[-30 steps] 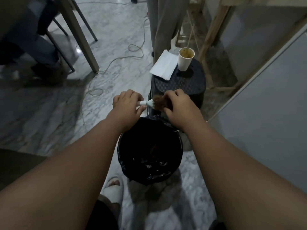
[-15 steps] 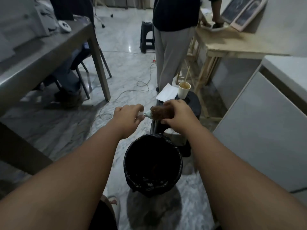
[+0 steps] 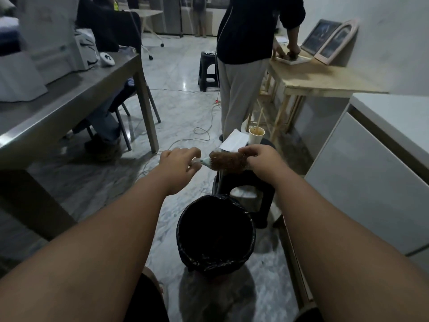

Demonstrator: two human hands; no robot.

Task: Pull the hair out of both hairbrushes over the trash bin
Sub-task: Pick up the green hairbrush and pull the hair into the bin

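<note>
Brown hair [image 3: 228,161] wraps the round head of a hairbrush [image 3: 206,162] in a thick, matted clump, hiding the bristles; only a pale, mint-tinted neck shows where the handle leaves the head. The brush is held level in the air, above and a little beyond the trash bin [image 3: 185,228], a round bin lined with a black bag on the marble floor. The left hand [image 3: 180,162] is curled tight around the handle, which is mostly hidden inside the fist. The right hand [image 3: 261,160] is closed over the far end of the head, its fingertips [image 3: 245,151] pinching into the hair. Behind the brush stands a dark stool [image 3: 246,184] carrying a paper cup [image 3: 256,135] and a white napkin [image 3: 233,140].
</note>
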